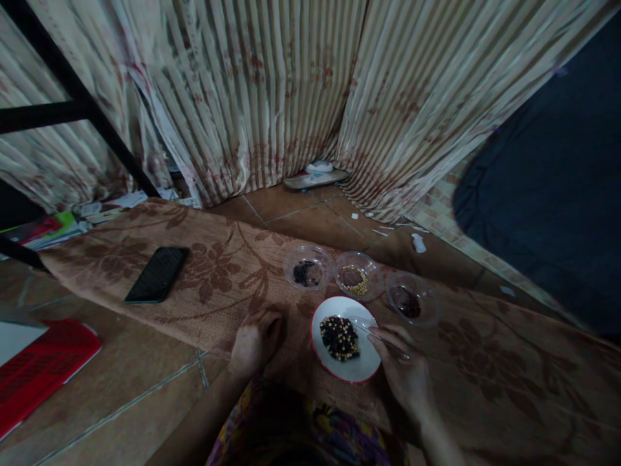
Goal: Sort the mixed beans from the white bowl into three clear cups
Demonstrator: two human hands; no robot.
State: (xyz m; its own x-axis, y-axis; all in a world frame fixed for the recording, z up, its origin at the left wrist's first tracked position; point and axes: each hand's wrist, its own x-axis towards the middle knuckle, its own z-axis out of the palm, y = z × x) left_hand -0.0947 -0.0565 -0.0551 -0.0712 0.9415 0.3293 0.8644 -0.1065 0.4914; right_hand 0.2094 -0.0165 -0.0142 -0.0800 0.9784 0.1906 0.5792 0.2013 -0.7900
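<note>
My right hand (405, 369) pinches a pair of slim metal tweezers (383, 340), its tip over the right part of a white plate (366, 366) with a red rim. A heap of mixed dark and pale yellow beans (339, 338) lies on the plate. Curled and holding nothing that I can see, my left hand (256, 342) rests on the cloth left of the plate. Beyond the plate stand three clear plastic bowls: one with black beans (305, 273), one with yellow beans (356, 281), one with dark reddish beans (406, 303).
A brown flowered cloth (218, 272) covers the long low surface. A black phone (158, 275) lies at its left. Behind are striped curtains (272, 84) and a skateboard (315, 178) on the tiled floor. A red and white bag (48, 369) lies at lower left.
</note>
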